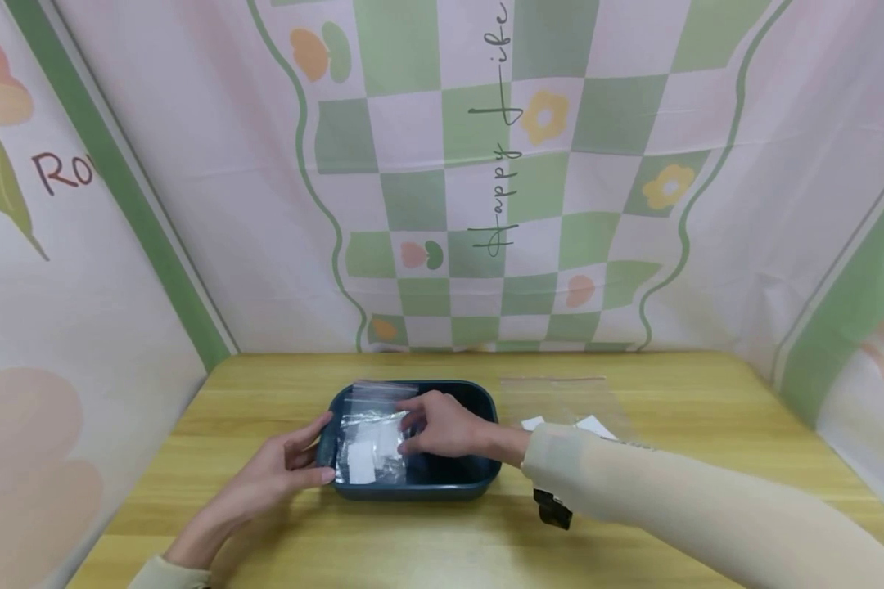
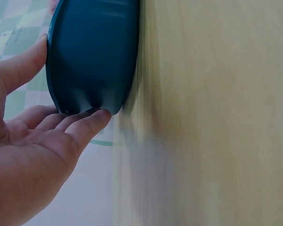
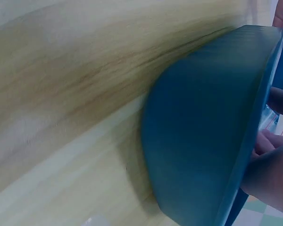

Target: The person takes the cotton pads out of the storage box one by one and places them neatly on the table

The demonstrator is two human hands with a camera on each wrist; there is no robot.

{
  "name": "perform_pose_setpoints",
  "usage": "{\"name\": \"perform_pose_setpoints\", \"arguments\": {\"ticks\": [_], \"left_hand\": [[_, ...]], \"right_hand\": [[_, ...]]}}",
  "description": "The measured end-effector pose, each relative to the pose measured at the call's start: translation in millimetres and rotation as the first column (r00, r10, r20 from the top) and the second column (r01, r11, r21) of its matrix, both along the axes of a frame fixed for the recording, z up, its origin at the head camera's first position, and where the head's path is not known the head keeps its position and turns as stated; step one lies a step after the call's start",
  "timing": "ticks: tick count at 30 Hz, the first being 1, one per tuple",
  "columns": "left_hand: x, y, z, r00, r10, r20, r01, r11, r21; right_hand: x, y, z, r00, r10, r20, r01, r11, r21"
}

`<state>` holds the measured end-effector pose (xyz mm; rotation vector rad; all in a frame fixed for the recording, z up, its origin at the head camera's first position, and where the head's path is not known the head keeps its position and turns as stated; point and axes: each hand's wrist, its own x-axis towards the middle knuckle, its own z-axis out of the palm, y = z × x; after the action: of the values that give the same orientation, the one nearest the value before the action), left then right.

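Observation:
A dark teal plastic box (image 1: 449,492) with an open top stands on the table. In it, toward the left end, lies a clear zip bag (image 1: 372,429) with white pieces inside; its zip edge reaches the back rim. My left hand (image 1: 287,462) holds the box's left end, thumb at the rim and fingertips against the end wall in the left wrist view. Over the box's inside, my right hand (image 1: 445,425) has its fingers and thumb spread apart at the bag's right edge. The box wall (image 3: 203,117) hides part of that hand in the right wrist view.
Another clear zip bag (image 1: 560,397) lies flat on the wooden table (image 1: 383,540) right of the box, with white pieces (image 1: 595,426) by it, partly behind my right sleeve (image 1: 633,483). A patterned cloth (image 1: 479,188) hangs behind the table.

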<state>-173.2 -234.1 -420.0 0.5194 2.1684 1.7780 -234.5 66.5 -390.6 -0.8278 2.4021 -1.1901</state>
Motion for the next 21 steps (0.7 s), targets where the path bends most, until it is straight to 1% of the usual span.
{"name": "perform_pose_setpoints", "arguments": {"ticks": [1,4,7,9,11,15,18,21], "left_hand": [[0.0,0.1,0.1,1.000,0.000,0.000,0.000,1.000,0.000],[0.0,0.2,0.5,1.000,0.005,0.003,-0.005,1.000,-0.008],[0.3,0.0,1.1,1.000,0.005,0.007,-0.005,1.000,-0.013],[0.3,-0.2,1.5,1.000,0.005,0.011,-0.005,1.000,-0.013],[0.1,-0.5,1.1,1.000,0.001,0.012,-0.001,1.000,-0.008],[-0.7,-0.2,-0.3,1.000,-0.004,0.009,0.004,1.000,-0.001],[-0.9,0.1,-0.3,1.000,-0.001,0.008,0.001,1.000,-0.003],[-1.0,0.3,0.2,1.000,-0.004,0.009,0.004,1.000,-0.004]], "right_hand": [[0.1,-1,-0.1,1.000,-0.006,0.003,0.006,1.000,-0.025],[0.5,-3,0.4,0.999,-0.028,0.044,0.033,0.992,-0.118],[0.7,-8,0.6,0.990,-0.048,0.129,0.074,0.976,-0.203],[0.7,-13,-0.3,0.981,-0.064,0.182,0.105,0.969,-0.224],[0.8,-18,-2.1,0.974,-0.075,0.216,0.126,0.964,-0.233],[2.2,-26,-5.3,0.972,-0.112,0.207,0.158,0.963,-0.220],[4.3,-29,-4.4,0.973,-0.144,0.180,0.180,0.962,-0.204],[5.8,-30,-3.0,0.977,-0.157,0.142,0.180,0.969,-0.168]]}}
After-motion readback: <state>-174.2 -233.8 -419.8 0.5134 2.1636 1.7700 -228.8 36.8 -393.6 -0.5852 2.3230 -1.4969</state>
